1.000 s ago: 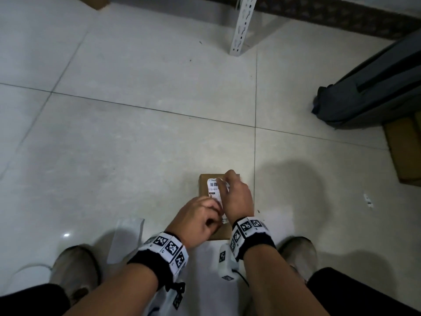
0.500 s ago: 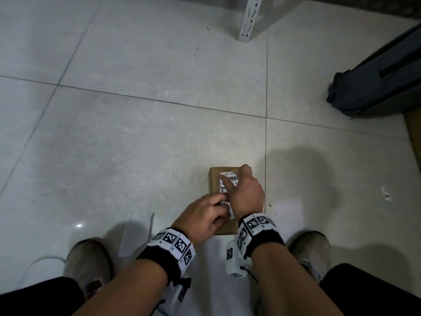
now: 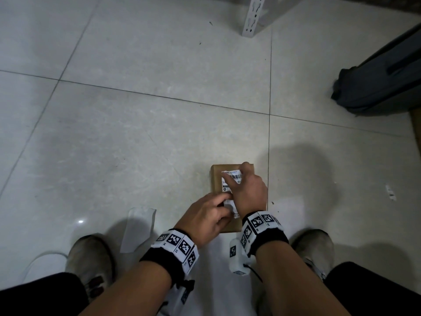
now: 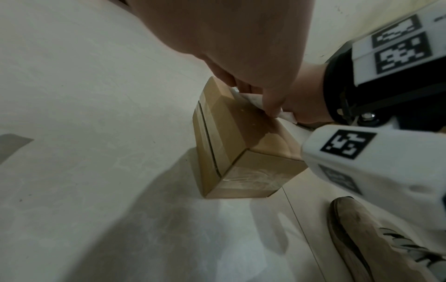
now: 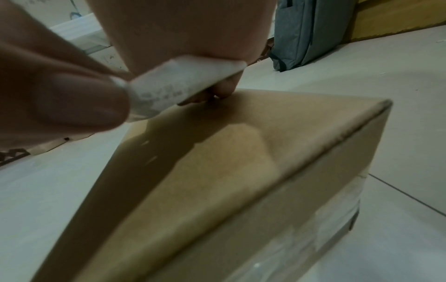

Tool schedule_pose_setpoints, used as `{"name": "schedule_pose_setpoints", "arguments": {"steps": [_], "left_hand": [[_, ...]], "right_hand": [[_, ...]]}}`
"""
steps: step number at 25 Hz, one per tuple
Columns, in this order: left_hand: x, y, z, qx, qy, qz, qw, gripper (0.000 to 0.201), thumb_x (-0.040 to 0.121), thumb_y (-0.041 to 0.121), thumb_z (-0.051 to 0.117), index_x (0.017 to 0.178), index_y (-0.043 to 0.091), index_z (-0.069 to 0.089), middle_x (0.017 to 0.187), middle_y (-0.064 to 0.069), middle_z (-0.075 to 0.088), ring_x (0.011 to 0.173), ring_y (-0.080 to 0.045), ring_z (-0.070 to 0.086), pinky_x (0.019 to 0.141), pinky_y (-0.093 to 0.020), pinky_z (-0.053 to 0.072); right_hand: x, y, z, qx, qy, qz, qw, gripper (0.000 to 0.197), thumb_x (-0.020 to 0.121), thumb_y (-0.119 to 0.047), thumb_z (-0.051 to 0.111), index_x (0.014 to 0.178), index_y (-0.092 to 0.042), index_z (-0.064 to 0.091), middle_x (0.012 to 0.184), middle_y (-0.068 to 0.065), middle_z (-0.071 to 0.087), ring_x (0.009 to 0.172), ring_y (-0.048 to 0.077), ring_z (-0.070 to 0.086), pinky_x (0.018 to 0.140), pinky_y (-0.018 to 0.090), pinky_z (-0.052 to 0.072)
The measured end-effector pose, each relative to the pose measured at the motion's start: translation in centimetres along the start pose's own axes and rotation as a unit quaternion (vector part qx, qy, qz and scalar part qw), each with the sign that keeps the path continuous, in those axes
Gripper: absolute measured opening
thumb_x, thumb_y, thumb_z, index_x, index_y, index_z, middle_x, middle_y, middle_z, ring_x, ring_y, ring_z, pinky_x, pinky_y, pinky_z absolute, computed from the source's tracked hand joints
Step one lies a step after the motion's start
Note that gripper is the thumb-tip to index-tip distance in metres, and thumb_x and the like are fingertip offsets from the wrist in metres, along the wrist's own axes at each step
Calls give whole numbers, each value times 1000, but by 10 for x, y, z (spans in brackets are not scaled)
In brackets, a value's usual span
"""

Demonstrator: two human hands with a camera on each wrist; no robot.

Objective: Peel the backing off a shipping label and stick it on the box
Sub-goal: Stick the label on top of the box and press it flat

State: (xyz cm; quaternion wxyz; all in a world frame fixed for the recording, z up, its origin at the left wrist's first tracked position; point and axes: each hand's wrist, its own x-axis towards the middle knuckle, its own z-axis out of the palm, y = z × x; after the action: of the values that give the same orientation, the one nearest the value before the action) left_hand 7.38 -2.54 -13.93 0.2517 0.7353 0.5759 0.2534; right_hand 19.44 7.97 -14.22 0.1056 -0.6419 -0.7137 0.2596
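A small brown cardboard box [image 3: 216, 179] stands on the tiled floor between my feet. The white printed shipping label [image 3: 232, 176] lies lengthwise over its top. My right hand [image 3: 249, 190] pinches the label's far end between thumb and fingers. My left hand [image 3: 205, 215] pinches the near end. In the right wrist view the label [image 5: 181, 84] curves a little above the box top [image 5: 229, 181] with its far end held down near the cardboard. In the left wrist view my thumb presses the label's near end [image 4: 287, 115] at the box [image 4: 231, 137] top.
A peeled strip of backing paper [image 3: 139, 229] lies on the floor to the left. My shoes [image 3: 91, 258] [image 3: 314, 249] flank the box. A grey bag [image 3: 382, 83] sits at the right, a white metal post [image 3: 252, 17] at the back, and a paper scrap [image 3: 390, 192] on the floor at the right.
Both hands keep their hold on the label over the box. My right fingers have crept slightly toward the box's far edge, and the head view has shifted a little.
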Motion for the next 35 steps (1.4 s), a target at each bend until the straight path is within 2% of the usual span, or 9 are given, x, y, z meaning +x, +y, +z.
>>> {"name": "schedule_pose_setpoints", "arguments": {"steps": [8, 10, 12, 15, 20, 23, 26, 29, 35], "left_hand": [[0, 0, 2, 29, -19, -9, 999, 10, 86, 21, 67, 83, 16, 76, 125, 0, 63, 107, -21, 62, 80, -35, 54], [-1, -2, 3, 36, -28, -15, 999, 11, 85, 20, 68, 85, 18, 78, 129, -1, 63, 112, -24, 61, 91, -36, 52], [-3, -3, 6, 49, -23, 0, 999, 12, 83, 18, 69, 86, 19, 80, 129, -3, 65, 114, -26, 61, 109, -33, 40], [-7, -3, 9, 53, -30, 17, 998, 19, 88, 21, 62, 90, 19, 81, 131, -4, 65, 118, -19, 61, 118, -31, 27], [-18, 1, 12, 90, -118, 27, 989, 43, 88, 42, 59, 118, 15, 73, 143, -8, 58, 128, -22, 59, 117, -40, 25], [-10, 6, -1, 97, -72, -15, 993, 46, 95, 34, 49, 137, 15, 54, 141, -1, 61, 124, -13, 61, 120, -45, 22], [3, 9, -8, 141, -35, -108, 983, 56, 100, 34, 35, 151, 12, 38, 161, -5, 35, 148, -18, 32, 122, -47, 16], [9, 8, -3, 169, -97, -156, 968, 70, 102, 50, 23, 159, 11, 15, 168, -8, 2, 155, -19, 1, 124, -43, 10], [10, 11, 4, 224, -176, -170, 943, 95, 93, 69, 25, 158, 6, -2, 165, -13, -16, 154, -24, -12, 125, -40, 0]], "right_hand": [[1, -1, 4, -57, 1, -7, 998, 43, 93, -59, 56, 98, -17, 50, 80, 10, 72, 74, 38, 70, 62, 39, 51], [3, -3, 4, -85, -4, -8, 996, 43, 96, -58, 52, 102, -15, 53, 84, 12, 73, 76, 40, 70, 62, 38, 48], [4, -4, 4, -102, -11, -14, 995, 44, 97, -57, 49, 106, -14, 54, 86, 14, 73, 78, 41, 70, 64, 39, 50], [2, -4, 4, -110, -9, -20, 994, 45, 98, -57, 49, 106, -13, 54, 85, 15, 73, 76, 42, 70, 61, 39, 49], [1, -3, 3, -108, -12, -23, 994, 47, 98, -59, 48, 105, -13, 53, 84, 14, 73, 74, 41, 70, 61, 39, 50], [1, -2, 3, -97, -14, -24, 995, 46, 98, -57, 49, 105, -12, 52, 85, 15, 73, 76, 41, 69, 61, 39, 49], [-1, -1, 2, -92, -11, -28, 995, 44, 98, -56, 49, 104, -12, 51, 83, 15, 73, 75, 41, 70, 59, 37, 42], [-3, -2, 2, -98, -10, -36, 994, 44, 99, -56, 47, 107, -13, 51, 81, 13, 73, 72, 39, 70, 58, 36, 43], [-6, 7, 2, -105, -13, -67, 992, 26, 103, -38, 42, 107, -13, 45, 94, 11, 69, 71, 39, 68, 56, 34, 35]]}}
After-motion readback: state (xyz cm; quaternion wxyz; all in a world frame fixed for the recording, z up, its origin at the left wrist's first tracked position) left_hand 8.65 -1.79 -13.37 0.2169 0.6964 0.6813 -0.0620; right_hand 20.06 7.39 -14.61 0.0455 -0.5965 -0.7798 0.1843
